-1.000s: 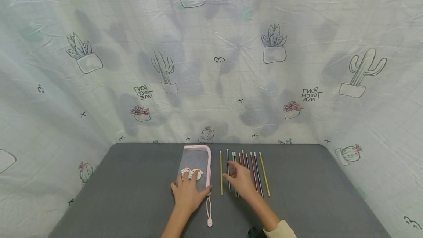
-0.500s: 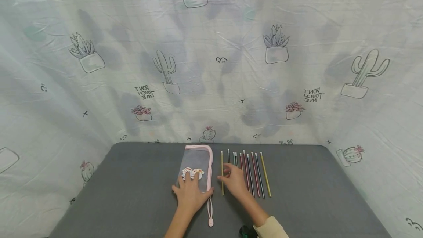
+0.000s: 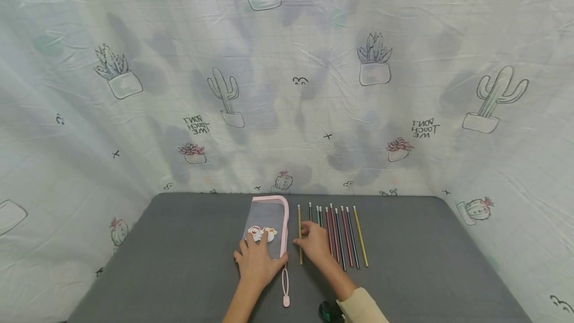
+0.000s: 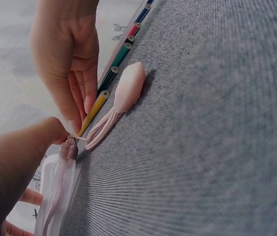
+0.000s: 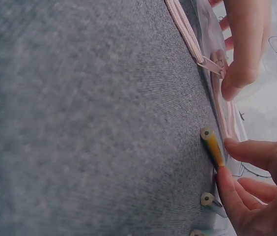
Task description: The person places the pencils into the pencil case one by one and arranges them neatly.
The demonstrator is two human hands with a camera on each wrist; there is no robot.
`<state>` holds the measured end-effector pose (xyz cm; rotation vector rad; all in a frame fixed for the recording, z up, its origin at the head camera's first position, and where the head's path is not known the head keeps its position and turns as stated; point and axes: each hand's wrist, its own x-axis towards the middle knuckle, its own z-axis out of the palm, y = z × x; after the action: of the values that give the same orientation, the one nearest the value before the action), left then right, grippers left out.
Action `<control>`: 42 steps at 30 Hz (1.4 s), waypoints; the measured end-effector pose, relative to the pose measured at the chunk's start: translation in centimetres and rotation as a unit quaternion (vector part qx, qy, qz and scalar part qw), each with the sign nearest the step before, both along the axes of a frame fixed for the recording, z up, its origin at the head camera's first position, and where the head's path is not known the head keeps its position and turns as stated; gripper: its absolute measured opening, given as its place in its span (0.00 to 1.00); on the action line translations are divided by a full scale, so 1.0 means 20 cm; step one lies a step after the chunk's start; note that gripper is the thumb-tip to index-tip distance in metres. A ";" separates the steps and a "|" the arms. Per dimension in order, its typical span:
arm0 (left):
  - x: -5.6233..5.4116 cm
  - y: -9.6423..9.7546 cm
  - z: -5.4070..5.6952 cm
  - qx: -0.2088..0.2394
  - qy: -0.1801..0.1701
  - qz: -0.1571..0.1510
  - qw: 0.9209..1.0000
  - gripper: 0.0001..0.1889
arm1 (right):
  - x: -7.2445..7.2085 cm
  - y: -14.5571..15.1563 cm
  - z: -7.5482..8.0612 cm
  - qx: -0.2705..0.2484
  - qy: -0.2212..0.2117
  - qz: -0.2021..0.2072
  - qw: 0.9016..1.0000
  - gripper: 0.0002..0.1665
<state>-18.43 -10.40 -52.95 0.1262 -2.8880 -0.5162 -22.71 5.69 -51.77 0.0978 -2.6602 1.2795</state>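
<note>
My left hand (image 3: 257, 263) lies with fingers spread on a see-through pencil case (image 3: 264, 211) with a pink zipped edge and a cartoon patch (image 3: 262, 234). Its thumb is at the zipper end, near the cord pull (image 4: 128, 88). Just right of the case, my right hand (image 3: 316, 245) pinches the leftmost pencil, a yellow one (image 3: 299, 218), between thumb and fingers. The pencil's near end (image 5: 207, 133) shows in the right wrist view, still low by the table. Part of a dark pencil (image 3: 310, 211) is hidden behind the right hand.
Several more pencils lie side by side to the right, among them a red one (image 3: 347, 236) and another yellow one (image 3: 360, 236) at the far right. They rest on a grey cloth-covered table (image 3: 417, 263). A cactus-print curtain (image 3: 287, 113) stands behind it.
My right hand has moved left from over the dark pencils to the leftmost yellow pencil, whose far end has shifted slightly left. The left hand stays on the case.
</note>
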 end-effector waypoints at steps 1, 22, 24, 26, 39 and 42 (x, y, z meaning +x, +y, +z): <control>0.00 0.00 0.00 0.001 0.000 0.001 1.000 0.47 | 0.00 0.00 0.00 0.003 -0.002 -0.002 1.000 0.28; 0.01 -0.02 0.01 0.024 0.014 0.011 1.000 0.47 | -0.05 0.00 0.01 0.016 -0.032 0.020 0.999 0.21; 0.01 -0.02 0.00 0.026 0.015 0.011 0.999 0.47 | -0.05 0.00 0.01 0.010 -0.039 0.019 0.999 0.20; 0.01 -0.02 0.00 0.028 0.017 0.010 0.999 0.47 | -0.05 0.00 0.02 0.007 -0.043 0.019 0.999 0.20; 0.02 -0.04 0.03 0.049 0.016 0.010 0.999 0.47 | -0.06 0.01 0.05 -0.052 -0.077 0.024 0.995 0.23; 0.02 -0.04 0.03 0.049 0.015 0.008 0.999 0.46 | -0.06 0.01 0.05 -0.073 -0.097 0.023 0.992 0.24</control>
<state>-18.05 -11.29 -52.37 0.1555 -2.8306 -0.6514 -23.81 5.96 -50.71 0.0156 -2.7255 1.5683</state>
